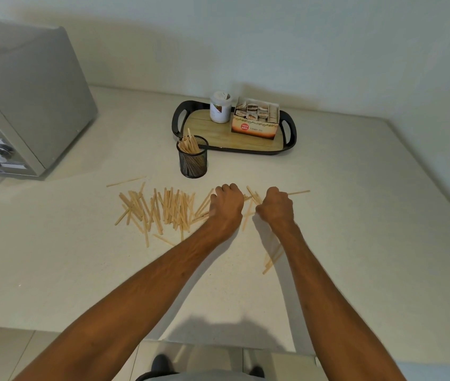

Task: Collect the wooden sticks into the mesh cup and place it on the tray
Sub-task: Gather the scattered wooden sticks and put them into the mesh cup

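Many wooden sticks (160, 209) lie scattered on the pale counter, most of them left of my hands. A black mesh cup (193, 160) stands upright behind them on the counter, just in front of the tray (245, 145), with several sticks inside. My left hand (226, 203) is curled into a fist over sticks at the pile's right edge. My right hand (276, 206) is closed around a few sticks, one poking out to the right. A few more sticks (272, 259) lie beside my right forearm.
On the black-handled tray sit a white jar (219, 107) and an open box of tea bags (255, 119). A grey metal appliance (17, 105) fills the counter's left side. The wall runs behind, and the counter edge is near my body.
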A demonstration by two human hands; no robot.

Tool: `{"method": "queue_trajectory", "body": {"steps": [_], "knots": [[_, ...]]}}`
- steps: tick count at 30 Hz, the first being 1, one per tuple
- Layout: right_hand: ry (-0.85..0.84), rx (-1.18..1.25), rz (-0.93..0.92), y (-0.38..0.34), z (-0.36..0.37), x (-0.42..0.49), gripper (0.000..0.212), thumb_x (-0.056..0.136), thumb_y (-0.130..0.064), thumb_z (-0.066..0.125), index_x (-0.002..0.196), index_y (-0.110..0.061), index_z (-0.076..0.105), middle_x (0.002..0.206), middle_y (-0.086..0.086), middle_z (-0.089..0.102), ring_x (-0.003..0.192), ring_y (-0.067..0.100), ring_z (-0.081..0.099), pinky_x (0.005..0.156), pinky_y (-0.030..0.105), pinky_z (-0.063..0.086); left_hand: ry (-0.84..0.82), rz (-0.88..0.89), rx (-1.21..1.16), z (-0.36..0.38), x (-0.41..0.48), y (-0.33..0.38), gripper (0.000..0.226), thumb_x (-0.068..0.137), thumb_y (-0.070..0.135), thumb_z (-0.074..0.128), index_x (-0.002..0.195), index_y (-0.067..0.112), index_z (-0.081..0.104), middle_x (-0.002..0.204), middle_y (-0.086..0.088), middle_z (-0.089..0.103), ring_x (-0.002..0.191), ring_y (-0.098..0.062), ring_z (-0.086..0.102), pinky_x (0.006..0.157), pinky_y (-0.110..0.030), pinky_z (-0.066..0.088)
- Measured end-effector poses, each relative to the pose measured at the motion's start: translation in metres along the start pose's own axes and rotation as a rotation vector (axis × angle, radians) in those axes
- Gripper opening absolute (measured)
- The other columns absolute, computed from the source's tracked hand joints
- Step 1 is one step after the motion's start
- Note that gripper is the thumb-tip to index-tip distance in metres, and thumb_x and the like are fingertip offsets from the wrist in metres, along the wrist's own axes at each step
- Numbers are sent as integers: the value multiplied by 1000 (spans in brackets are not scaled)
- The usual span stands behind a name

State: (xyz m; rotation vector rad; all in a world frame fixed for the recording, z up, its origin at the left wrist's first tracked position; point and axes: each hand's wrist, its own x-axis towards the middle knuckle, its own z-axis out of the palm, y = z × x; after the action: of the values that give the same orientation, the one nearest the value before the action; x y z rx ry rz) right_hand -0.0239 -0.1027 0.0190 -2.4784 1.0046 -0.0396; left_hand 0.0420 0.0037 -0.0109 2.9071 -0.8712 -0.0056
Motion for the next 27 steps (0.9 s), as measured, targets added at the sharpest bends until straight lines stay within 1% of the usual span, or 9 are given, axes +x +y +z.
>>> {"method": "queue_trajectory", "body": {"steps": [2,6,10,12,15,17,20,24,27], "knots": [[7,37,14,1,-3,0,26,95,-20,77,106,-7,57,115,20,69,103,37,72,71,32,45,-2,11,-43,-2,1,-3,54,98,9,74,143,-3,49,140,-23,60,131,-36,58,103,-43,53],[23,138,42,7,-11,3,25,92,-8,71,115,-3,66,116,18,70,109,37,69,78,29,42,-5,29,-167,-6,3,-15,35,97,1,68,131,-2,60,134,-23,59,125,-38,58,98,-44,53],[6,196,25,7,-20,8,11,89,-2,67,93,-10,72,93,9,64,91,33,63,77,28,41,-10,28,-264,-14,7,-23,29,100,0,66,128,4,70,129,-20,58,114,-37,63,91,-43,56],[7,218,14,6,-23,12,5,93,-6,71,93,-8,75,93,9,68,88,28,63,76,29,42,16,36,-312,-19,7,-24,29,102,2,66,130,7,72,127,-18,60,109,-35,66,91,-44,59],[12,257,10,7,-27,16,13,93,-12,78,105,-9,81,108,10,77,101,28,73,79,30,50,62,41,-369,-26,7,-24,27,101,2,64,126,9,74,118,-17,72,103,-37,71,85,-45,58],[24,293,12,8,-29,18,12,93,-14,78,104,-10,81,107,12,79,101,31,75,88,38,61,92,30,-416,-31,7,-25,25,101,5,66,124,8,74,112,-16,78,100,-38,74,82,-46,59],[-3,399,1,7,-31,21,11,100,-15,71,105,-7,76,99,10,82,99,30,78,96,49,62,132,21,-499,-37,10,-26,20,102,9,67,121,7,73,108,-14,80,97,-37,74,81,-48,61],[-59,585,-55,7,-31,23,21,112,-13,48,124,-7,64,100,10,79,94,25,78,102,47,59,168,-33,-717,-41,15,-29,23,104,5,61,111,9,82,94,-6,82,89,-29,77,83,-47,63],[-88,704,-107,9,-32,23,25,114,-11,42,125,-7,64,99,14,78,97,29,78,102,47,58,163,-79,-865,-46,20,-31,21,105,8,67,117,8,84,97,-7,84,92,-24,80,91,-44,64]]}}
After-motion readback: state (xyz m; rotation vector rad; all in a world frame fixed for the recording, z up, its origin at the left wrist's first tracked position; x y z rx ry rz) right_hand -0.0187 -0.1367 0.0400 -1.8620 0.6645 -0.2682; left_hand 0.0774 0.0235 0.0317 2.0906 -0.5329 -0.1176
